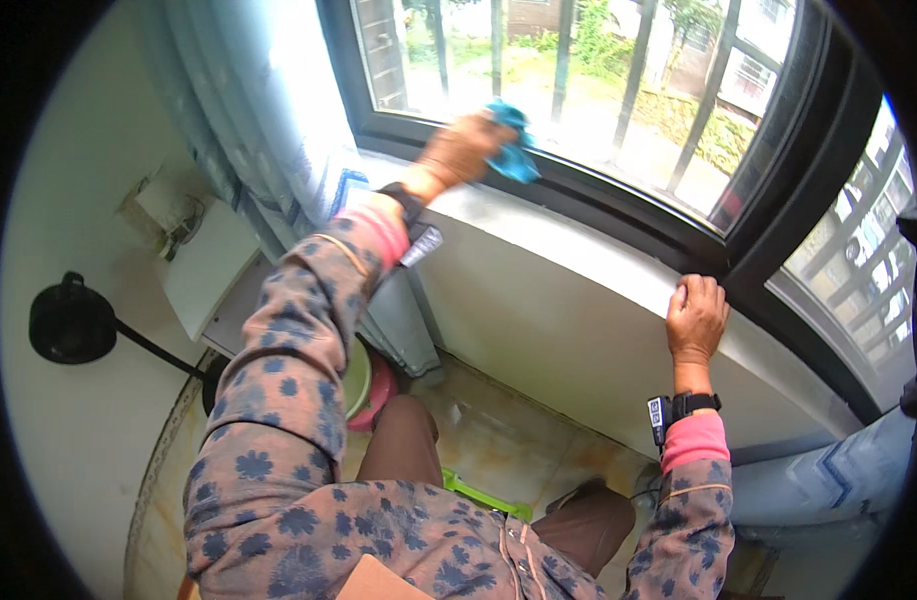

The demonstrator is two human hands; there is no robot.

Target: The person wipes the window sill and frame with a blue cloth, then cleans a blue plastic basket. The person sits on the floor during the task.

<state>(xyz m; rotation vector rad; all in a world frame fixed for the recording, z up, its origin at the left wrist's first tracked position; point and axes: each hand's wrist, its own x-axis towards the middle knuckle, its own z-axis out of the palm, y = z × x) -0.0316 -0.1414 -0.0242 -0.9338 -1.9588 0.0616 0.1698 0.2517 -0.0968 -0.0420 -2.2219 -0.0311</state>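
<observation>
A blue cloth (512,150) is bunched in my left hand (462,146), which is slightly blurred. The cloth lies against the lower rail of the dark window frame (601,204) and the bottom of the glass pane (578,82). To the right, my right hand (698,315) rests on the white windowsill (578,251), close to the frame's upright. Its fingers are curled and together, and I see nothing in them. Each wrist wears a black strap with a small tagged device.
Light blue curtains hang left (225,112) and right (826,480) of the window. Metal bars (634,82) stand outside the glass. At left are a black lamp (72,319) and a white cabinet (210,277). Green and pink basins (379,390) and a green plastic item (488,499) are below.
</observation>
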